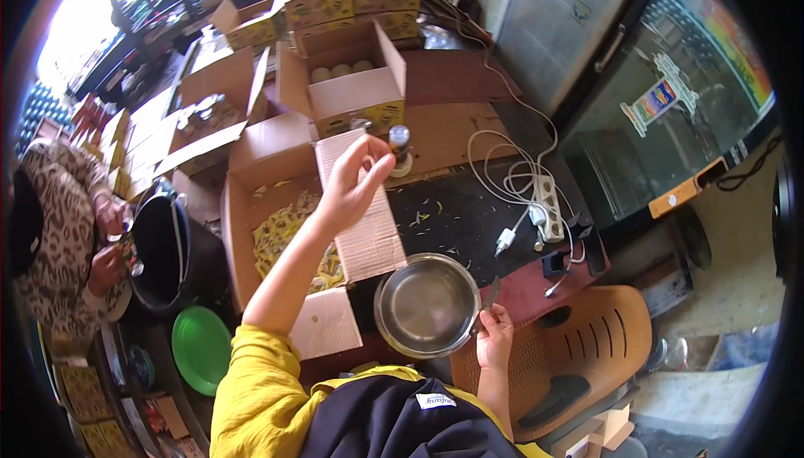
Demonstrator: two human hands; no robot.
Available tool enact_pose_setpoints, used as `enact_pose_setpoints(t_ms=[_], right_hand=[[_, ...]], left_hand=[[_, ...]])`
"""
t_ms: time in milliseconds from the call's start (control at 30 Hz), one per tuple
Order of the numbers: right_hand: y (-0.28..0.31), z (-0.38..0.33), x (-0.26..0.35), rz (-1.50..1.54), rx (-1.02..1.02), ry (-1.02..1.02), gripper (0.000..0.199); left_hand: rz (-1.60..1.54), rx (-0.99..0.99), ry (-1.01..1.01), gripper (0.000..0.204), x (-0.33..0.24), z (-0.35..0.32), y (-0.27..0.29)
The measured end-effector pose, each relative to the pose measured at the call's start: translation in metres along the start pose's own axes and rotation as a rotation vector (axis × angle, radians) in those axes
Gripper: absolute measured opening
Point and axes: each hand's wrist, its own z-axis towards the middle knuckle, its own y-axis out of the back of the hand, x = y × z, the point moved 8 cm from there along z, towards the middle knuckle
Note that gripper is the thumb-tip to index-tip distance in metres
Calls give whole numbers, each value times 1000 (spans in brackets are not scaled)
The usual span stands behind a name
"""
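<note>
Left hand up over box, right holding knife by bowl
Left hand (350, 183) half-curled, pinching something small, can't tell what; open cardboard box (289, 232) beneath it. Right hand (494, 334) closed around knife (491, 292), touching steel bowl (426, 305) rim

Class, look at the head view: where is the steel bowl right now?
The steel bowl sits low in the centre, just right of the open cardboard box and left of the right hand, which holds a small blade beside its rim.
</note>
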Motion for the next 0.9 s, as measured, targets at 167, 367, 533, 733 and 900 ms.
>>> enact_pose_setpoints(t_ms=[167, 367, 533, 733, 900], right_hand=[[-18, -11, -27, -9, 148, -92, 13], [-79, -24, -57, -20, 280, -138, 17], [-139, -47, -90, -1, 401, -229, 19], [-178, -61, -121, 3, 521, -306, 22], [-186, -54, -136, -65, 448, -271, 26]], left_hand=[[-448, 117, -476, 17, -164, -115, 23], [-513, 642, -774, 15, -273, -213, 36], [-457, 500, -830, 19, -310, -260, 59], [-405, 474, -810, 17, -322, -278, 88], [-243, 374, -856, 21, -321, -279, 125]])
